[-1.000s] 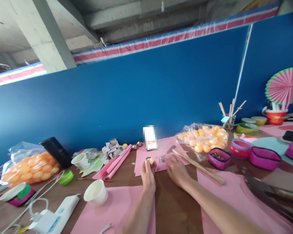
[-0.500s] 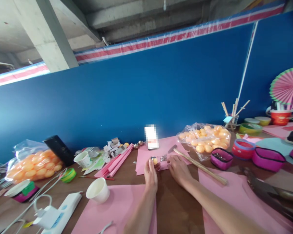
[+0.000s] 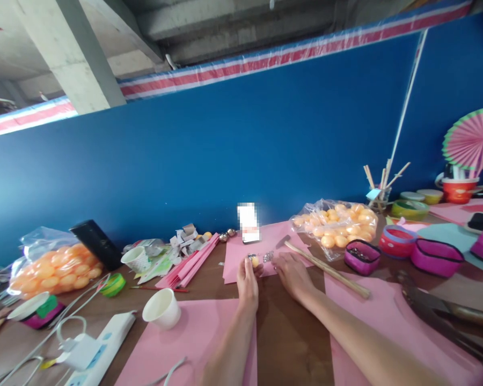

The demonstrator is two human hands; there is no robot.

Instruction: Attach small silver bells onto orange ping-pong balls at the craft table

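Note:
My left hand (image 3: 248, 284) is closed around a small yellow-orange ball (image 3: 255, 261), with shiny silvery bits showing on its top. Just to the right, a small heap of silvery pieces (image 3: 268, 257) lies on a pink paper sheet (image 3: 234, 271); the pieces are too small to name. My right hand (image 3: 293, 276) rests low over the table beside this heap, palm down, fingers a little bent and apart, with nothing visible in them. Behind my right hand lies a hammer (image 3: 326, 268) with a wooden handle, its head on the pink sheet.
A clear bag of orange balls (image 3: 338, 225) sits at the right, another bag (image 3: 60, 268) at the left. Purple containers (image 3: 362, 260), a white paper cup (image 3: 161, 311), a power strip (image 3: 104, 348) and a phone (image 3: 249, 222) stand around. A blue wall (image 3: 225, 150) closes off the back.
The view has tipped slightly, so everything sits a little higher in the picture. My right fingertips have edged slightly closer to the silvery heap; my left hand still holds the ball.

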